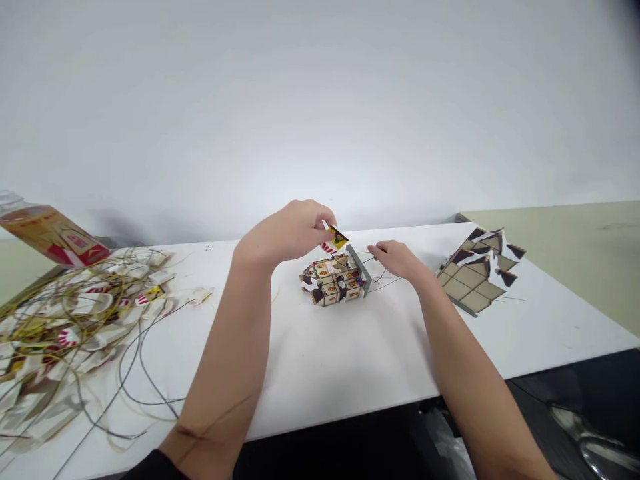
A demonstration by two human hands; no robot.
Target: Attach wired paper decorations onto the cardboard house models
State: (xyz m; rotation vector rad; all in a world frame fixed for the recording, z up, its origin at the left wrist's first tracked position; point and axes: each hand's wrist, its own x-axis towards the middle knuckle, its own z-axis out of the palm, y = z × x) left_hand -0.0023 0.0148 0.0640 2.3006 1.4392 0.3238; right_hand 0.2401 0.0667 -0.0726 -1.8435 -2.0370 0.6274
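A miniature house (336, 281) with lit-looking windows and snowy trim lies on its side on the white table, its roof pointing left and its grey base (361, 270) on the right. Just above it, my left hand (295, 230) pinches a small yellow ornament piece (338, 238) with a red-and-white striped disc on its underside. My right hand (394, 258) is closed to the right of the base, thumb and finger together on a thin dark wire (369, 259). Several such wires run out from the base below that hand.
A tangled heap of wires and small white and striped pieces (90, 327) covers the table's left side. Behind it a clear bottle (55, 233) with an orange label leans. More unlit house models (475, 273) lie on the right. Beyond the table's front edge is dark space.
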